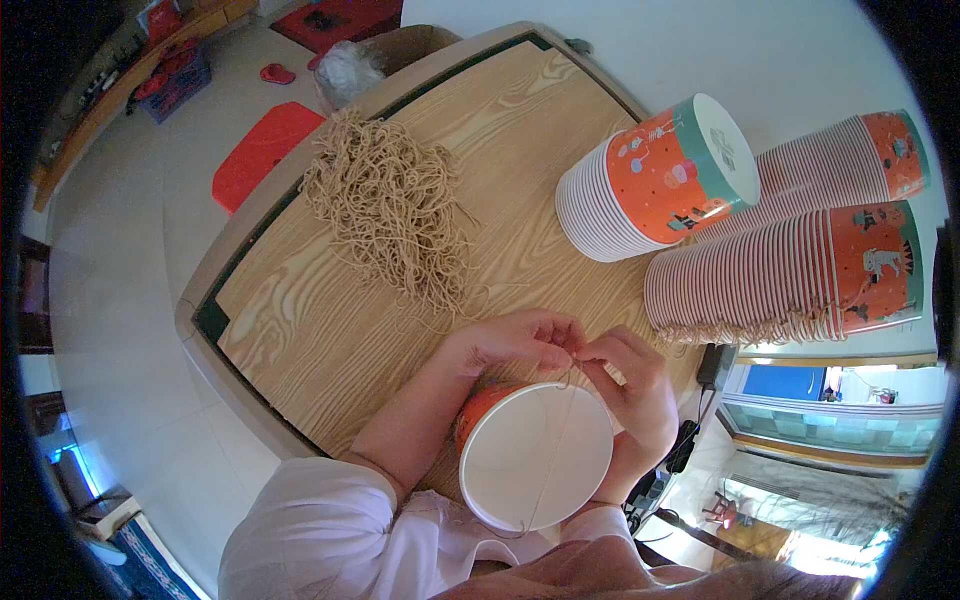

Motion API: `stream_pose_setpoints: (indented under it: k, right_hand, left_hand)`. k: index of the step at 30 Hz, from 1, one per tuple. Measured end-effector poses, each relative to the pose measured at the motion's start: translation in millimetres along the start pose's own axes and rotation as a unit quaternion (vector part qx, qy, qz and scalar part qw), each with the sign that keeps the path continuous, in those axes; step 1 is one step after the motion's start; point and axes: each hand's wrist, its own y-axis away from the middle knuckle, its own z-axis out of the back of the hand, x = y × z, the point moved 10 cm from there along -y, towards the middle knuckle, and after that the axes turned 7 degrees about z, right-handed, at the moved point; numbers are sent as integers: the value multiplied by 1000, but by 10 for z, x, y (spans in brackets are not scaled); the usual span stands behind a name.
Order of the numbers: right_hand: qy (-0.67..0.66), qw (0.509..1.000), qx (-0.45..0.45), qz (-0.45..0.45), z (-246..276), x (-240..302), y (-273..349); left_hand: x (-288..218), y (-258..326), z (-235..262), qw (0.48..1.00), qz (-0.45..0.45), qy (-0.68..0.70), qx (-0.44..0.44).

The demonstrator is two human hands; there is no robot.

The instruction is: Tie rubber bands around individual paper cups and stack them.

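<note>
A large paper tub [537, 460] with a white inside and an orange outer wall stands close to me, its mouth facing up. A thin tan string [553, 448] runs across the mouth from the near rim to the far rim. At the far rim, my left hand [525, 340] and my right hand [637, 385] meet with fingertips pinched together on the string's end. The exact grip between the fingertips is too small to make out. Beyond my left hand lies a loose heap of tan strings [390, 205] on the wooden table [500, 130].
Stacks of orange and green paper tubs stand at the right: a shorter stack [650, 170], a tall stack [770, 275] with string ends along its side, and another stack [830, 160] behind. A red stool [262, 150] and a cardboard box [415, 45] are beyond the table edge.
</note>
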Motion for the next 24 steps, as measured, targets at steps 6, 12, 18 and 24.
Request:
stream_pose_setpoints:
  k: [6, 12, 18, 24]
  right_hand:
    - [12, 1000, -13, -5, 71, 16, 43]
    - [32, 999, -18, -17, 44, 30, 34]
    - [-6, 999, -29, -19, 116, -30, 60]
    - [-6, 999, 16, -44, 41, -112, 58]
  left_hand:
    - [182, 22, 333, 991, 61, -81, -87]
    - [-116, 46, 24, 990, -16, -137, -15]
    - [-24, 10, 119, 995, 0, -97, -39]
    - [-142, 37, 88, 995, -50, -83, -33]
